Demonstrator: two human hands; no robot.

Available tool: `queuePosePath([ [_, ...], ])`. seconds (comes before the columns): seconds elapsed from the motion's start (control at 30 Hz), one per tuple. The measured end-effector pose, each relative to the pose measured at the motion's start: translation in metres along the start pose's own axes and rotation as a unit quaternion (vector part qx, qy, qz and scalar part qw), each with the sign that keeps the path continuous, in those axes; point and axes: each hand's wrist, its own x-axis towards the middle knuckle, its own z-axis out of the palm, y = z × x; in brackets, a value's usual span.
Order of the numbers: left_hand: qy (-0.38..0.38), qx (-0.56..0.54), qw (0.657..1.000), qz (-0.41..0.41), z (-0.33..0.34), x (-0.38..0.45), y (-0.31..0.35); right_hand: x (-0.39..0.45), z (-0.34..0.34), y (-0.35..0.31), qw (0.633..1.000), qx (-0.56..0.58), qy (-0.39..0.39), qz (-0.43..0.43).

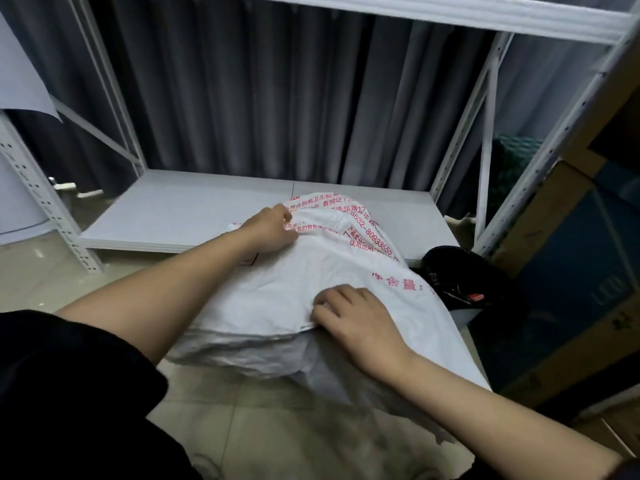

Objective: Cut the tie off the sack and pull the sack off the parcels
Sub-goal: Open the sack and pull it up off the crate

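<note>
While the left hand (273, 225) pinches a bunched fold of the white woven plastic sack with red printed characters (311, 271) at its far end, the right hand (353, 317) curls its fingers into the cloth of the same sack nearer the person, gripping a fold at the sack's near edge. Under both hands the sack lies heaped on the pale tiled floor (263, 410), its far part resting against the low white shelf board (180, 209) of a white metal rack (485, 109). Just right of the right hand sits a crumpled black plastic bag (464, 275), and beyond that a brown and blue cardboard box (571, 271). Behind the rack hangs a dark grey pleated curtain (277, 91). A black sleeve (69, 393) covers the left upper arm.
</note>
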Motion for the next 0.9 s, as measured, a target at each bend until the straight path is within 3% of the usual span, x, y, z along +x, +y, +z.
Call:
queuePosePath([
  [0.13,-0.083,0.076,0.992,0.060,-0.004,-0.025,-0.014,0.027,-0.012,0.023,0.999,-0.027,0.016,0.042],
  [0.23,-0.073,0.061,0.989,0.116,-0.022,-0.050,-0.014,0.050,-0.022,0.037,0.995,-0.017,0.051,0.086],
  [0.3,-0.041,0.066,0.987,0.144,-0.039,-0.067,-0.011,0.064,-0.031,0.044,0.992,0.008,0.068,0.110],
  [0.4,0.024,0.159,0.972,0.173,-0.056,-0.085,-0.008,0.085,-0.051,0.055,0.984,0.052,0.084,0.147],
  [0.6,0.259,0.260,0.915,0.166,-0.083,-0.079,0.002,0.127,-0.087,0.086,0.982,0.049,0.132,0.127],
  [0.77,0.323,0.284,0.890,0.153,-0.115,-0.058,0.028,0.133,-0.098,0.116,0.984,0.050,0.001,0.174],
  [0.9,0.366,0.288,0.871,0.154,-0.137,-0.047,0.050,0.109,-0.106,0.140,0.962,0.016,-0.071,0.261],
])
